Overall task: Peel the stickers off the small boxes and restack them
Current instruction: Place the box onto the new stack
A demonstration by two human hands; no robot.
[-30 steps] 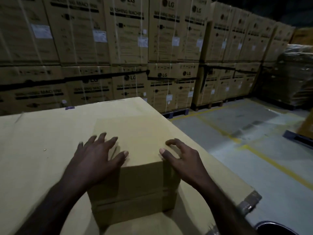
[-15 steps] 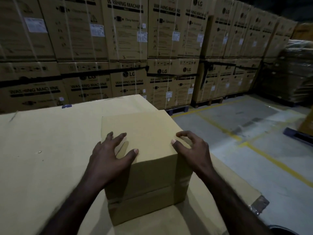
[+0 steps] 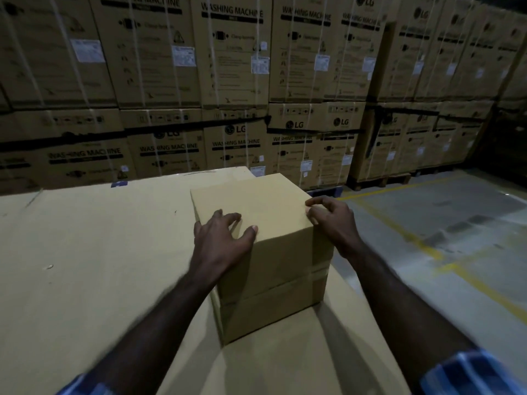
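Two plain brown small boxes stand stacked on a large cardboard surface (image 3: pixel 99 252). The top box (image 3: pixel 256 201) sits squarely on the lower box (image 3: pixel 273 312). My left hand (image 3: pixel 219 240) lies over the top box's near left corner, fingers spread across its top. On the box's right top edge my right hand (image 3: pixel 333 220) has its fingers curled against the cardboard. A strip of clear tape (image 3: pixel 320 269) runs down the stack's right side. No sticker shows on the faces in view.
A wall of stacked washing machine cartons (image 3: pixel 233 67) rises behind the surface. To the right the surface drops to a concrete floor (image 3: pixel 442 238) with yellow lines. A small blue scrap (image 3: pixel 119 183) lies at the surface's far edge.
The stack and both hands have moved away from me and slightly right, closer to the surface's far edge. My arms are stretched out further. The right hand's fingers have curled tighter.
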